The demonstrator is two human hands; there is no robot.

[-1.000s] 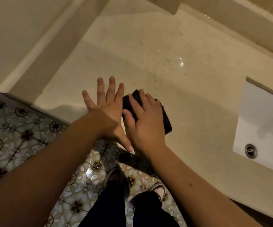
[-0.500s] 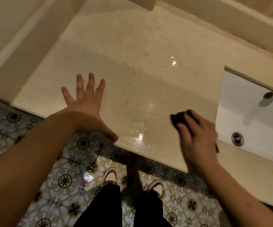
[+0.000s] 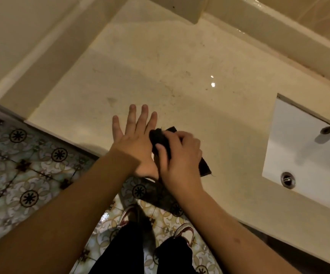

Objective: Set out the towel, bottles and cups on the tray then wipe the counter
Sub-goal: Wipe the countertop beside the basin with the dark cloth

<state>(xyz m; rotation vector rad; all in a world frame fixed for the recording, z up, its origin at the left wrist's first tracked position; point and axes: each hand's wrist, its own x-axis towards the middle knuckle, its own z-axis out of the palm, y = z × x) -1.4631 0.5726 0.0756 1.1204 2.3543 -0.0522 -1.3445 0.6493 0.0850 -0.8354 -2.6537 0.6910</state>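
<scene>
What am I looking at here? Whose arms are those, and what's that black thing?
The camera sits on a person's head and looks down, so you see what that person sees: their own two arms, and below them their legs and shoes on the patterned floor.

The pale surface is a bathroom counter. At the right, the white hollow is the sink, with its round metal drain.

The black thing is a cloth for wiping. The right hand is curled around it and presses it on the counter near the front edge. The left hand lies flat and open right beside it, fingers spread, holding nothing.

Nothing else lies on the part of the counter you can see, only faint marks and a shiny glint of light.
</scene>
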